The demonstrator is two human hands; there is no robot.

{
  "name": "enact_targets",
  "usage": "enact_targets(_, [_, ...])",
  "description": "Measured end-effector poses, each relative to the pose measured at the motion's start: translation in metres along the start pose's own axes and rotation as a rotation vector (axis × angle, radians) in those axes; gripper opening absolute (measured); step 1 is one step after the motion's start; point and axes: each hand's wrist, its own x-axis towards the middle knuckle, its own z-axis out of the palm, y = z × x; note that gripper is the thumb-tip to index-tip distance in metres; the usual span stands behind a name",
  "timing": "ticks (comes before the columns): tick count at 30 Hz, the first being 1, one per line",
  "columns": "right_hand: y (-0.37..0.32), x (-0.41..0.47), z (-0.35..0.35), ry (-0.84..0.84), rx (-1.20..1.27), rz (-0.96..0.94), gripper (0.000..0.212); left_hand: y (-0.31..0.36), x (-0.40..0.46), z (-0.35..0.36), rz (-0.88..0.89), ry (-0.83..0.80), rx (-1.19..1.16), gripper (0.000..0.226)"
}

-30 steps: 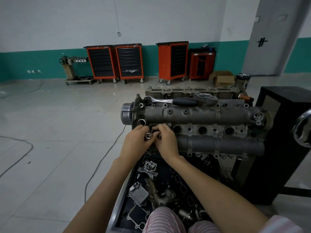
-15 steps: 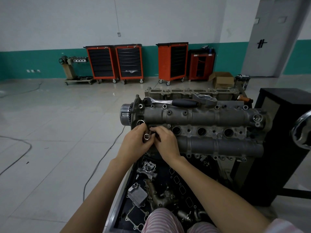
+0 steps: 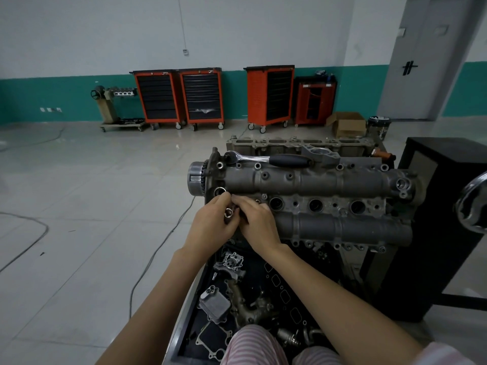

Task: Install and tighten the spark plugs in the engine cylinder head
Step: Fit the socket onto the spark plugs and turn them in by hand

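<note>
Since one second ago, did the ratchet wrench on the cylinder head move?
No. The ratchet wrench lies along the top edge of the cylinder head, as before.

A car repair workshop is shown. Red tool carts on wheels [image 3: 179,97] are lined up along a white and green wall, and a big grey engine [image 3: 311,196] is held up on a stand above a tray of loose metal parts [image 3: 224,299]. A wrench [image 3: 266,159] is laid on the engine, and cables [image 3: 158,248] are trailed over the tiled floor.
</note>
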Motion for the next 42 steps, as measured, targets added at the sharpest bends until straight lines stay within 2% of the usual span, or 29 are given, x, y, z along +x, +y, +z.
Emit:
enact_targets(8, [-0.0039, 0.0039, 0.0013, 0.081, 0.036, 0.141, 0.011, -0.0004, 0.0014, -0.0003, -0.041, -0.027, 0.031, 0.040])
enact_targets(12, [-0.0038, 0.0051, 0.0016, 0.100, 0.006, 0.148, 0.008, 0.0016, 0.0004, 0.0014, -0.011, -0.002, 0.075, 0.036])
enact_targets(14, [-0.0040, 0.0032, 0.0026, 0.100, 0.016, 0.103, 0.015, 0.0021, -0.0004, 0.0007, -0.003, 0.015, 0.055, 0.033])
enact_targets(18, [-0.0012, -0.0015, 0.0046, 0.068, -0.023, 0.016, 0.045, -0.0004, -0.0013, -0.0021, 0.015, 0.013, 0.026, 0.032])
enact_targets(21, [-0.0005, -0.0019, 0.0034, 0.068, -0.015, -0.015, 0.048, -0.0026, -0.0017, -0.0008, -0.010, 0.013, -0.003, 0.031])
enact_targets(25, [-0.0011, -0.0003, 0.0035, 0.043, -0.016, -0.039, 0.035, -0.0036, -0.0016, 0.0015, -0.037, 0.004, -0.008, 0.030])
enact_targets(30, [-0.0015, 0.0038, 0.0003, 0.062, 0.106, 0.084, 0.015, -0.0016, -0.0010, 0.0029, -0.064, 0.002, 0.042, 0.034])
enact_targets(34, [-0.0034, 0.0064, 0.0017, 0.079, 0.060, 0.138, 0.005, 0.0010, 0.0000, 0.0046, -0.084, 0.023, 0.064, 0.041])
enact_targets(37, [-0.0054, 0.0073, 0.0031, 0.102, 0.064, 0.191, 0.009, 0.0023, -0.0005, 0.0060, -0.103, 0.045, 0.051, 0.040])
enact_targets(39, [-0.0058, 0.0043, 0.0030, 0.105, 0.057, 0.135, 0.011, 0.0024, -0.0007, 0.0055, -0.096, 0.058, 0.043, 0.037])
enact_targets(42, [-0.0027, 0.0007, 0.0030, 0.036, -0.010, 0.018, 0.040, 0.0019, -0.0012, 0.0026, -0.053, 0.044, 0.043, 0.033])
